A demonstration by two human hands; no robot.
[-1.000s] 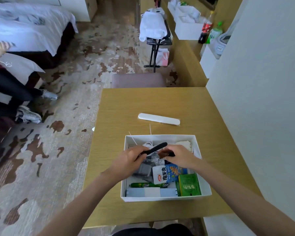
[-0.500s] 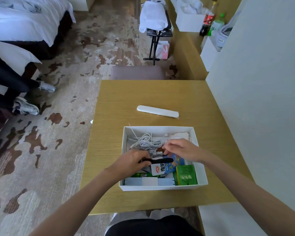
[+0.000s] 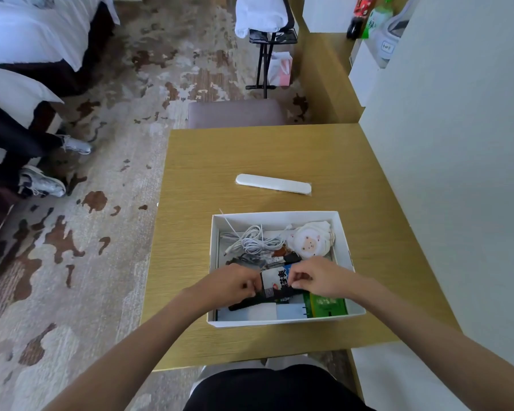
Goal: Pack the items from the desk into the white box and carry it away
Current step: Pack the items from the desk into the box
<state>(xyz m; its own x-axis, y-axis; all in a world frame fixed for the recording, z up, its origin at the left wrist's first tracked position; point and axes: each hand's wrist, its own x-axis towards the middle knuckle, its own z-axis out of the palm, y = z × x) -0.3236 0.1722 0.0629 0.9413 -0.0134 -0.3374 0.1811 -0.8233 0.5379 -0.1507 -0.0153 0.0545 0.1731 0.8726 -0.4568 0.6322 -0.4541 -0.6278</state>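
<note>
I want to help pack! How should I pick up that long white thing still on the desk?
Pinch the long white case across its narrow middle, fingers on the two long edges, coming straight down from above. It lies flat and alone on the desk, beyond the white box, so nothing blocks the top.

Matt wood-grain desk [image 3: 250, 155]; smooth white cardboard box [image 3: 279, 216]; glossy printed plastic snack packet [image 3: 275, 280]; smooth white plastic cable [image 3: 255, 241]; soft cloth pouch [image 3: 309, 243].
</note>
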